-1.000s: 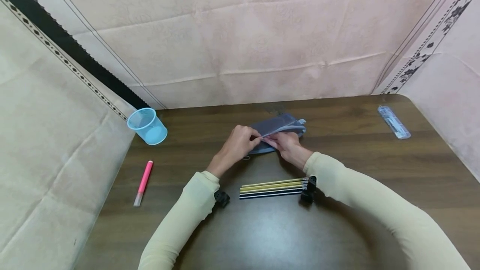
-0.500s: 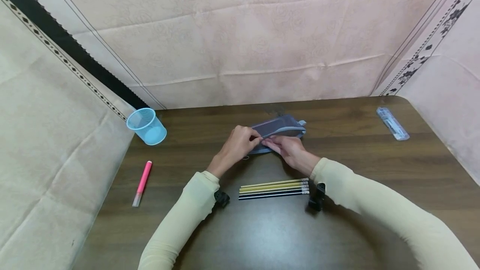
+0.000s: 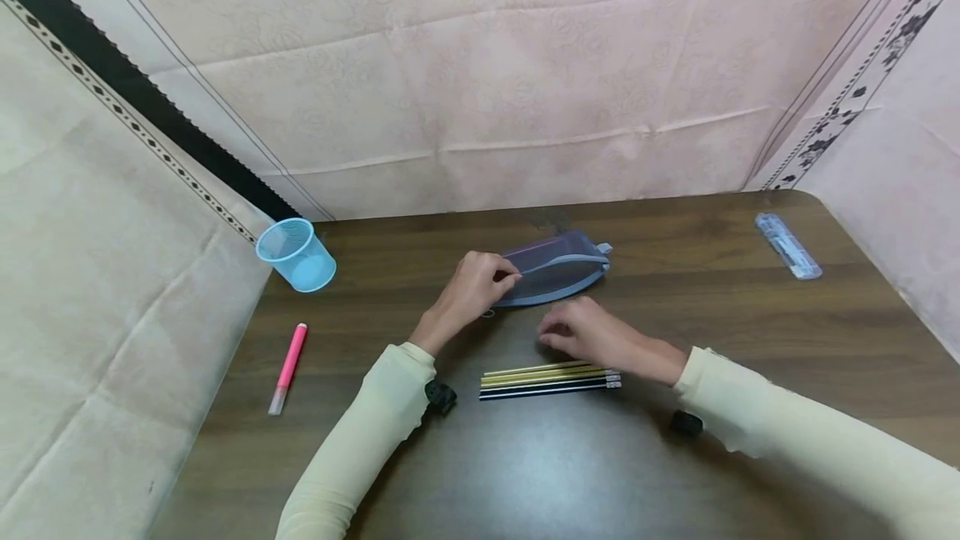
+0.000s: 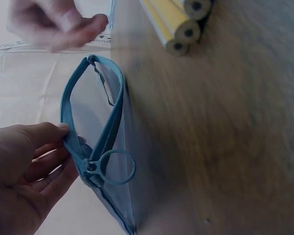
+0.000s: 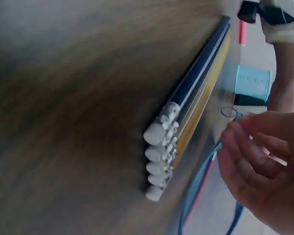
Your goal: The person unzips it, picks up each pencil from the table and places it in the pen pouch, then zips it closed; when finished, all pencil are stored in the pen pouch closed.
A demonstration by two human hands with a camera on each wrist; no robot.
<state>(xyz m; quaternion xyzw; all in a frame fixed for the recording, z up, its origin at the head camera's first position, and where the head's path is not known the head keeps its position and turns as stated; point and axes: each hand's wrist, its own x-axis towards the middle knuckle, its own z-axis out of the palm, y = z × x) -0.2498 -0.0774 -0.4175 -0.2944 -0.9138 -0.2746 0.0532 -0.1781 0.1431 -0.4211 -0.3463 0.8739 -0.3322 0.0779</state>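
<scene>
A blue zip pouch (image 3: 564, 275) with see-through sides lies toward the back of the table. My left hand (image 3: 474, 286) pinches one edge of its opening between thumb and fingers. In the left wrist view the mouth gapes wide, and a ring-shaped zip pull (image 4: 134, 169) hangs at the near end. My right hand (image 3: 592, 332) is apart from the pouch, fingers loosely curled and holding nothing, just above the pencils (image 3: 536, 386). These lie side by side in a row, gold and dark ones, their white erasers (image 5: 155, 133) toward the right.
A light blue cup (image 3: 303, 261) leans at the back left. In front of it lies a pink marker (image 3: 288, 365) with a pale end. A flat, pale blue packet (image 3: 787, 246) rests at the back right. Cloth walls (image 3: 487, 90) border the table's back and sides.
My right hand has let go of the pouch's edge and drawn back toward me, over the pencils. The pouch's front side now shows uncovered. My left hand has kept its place and grip.
</scene>
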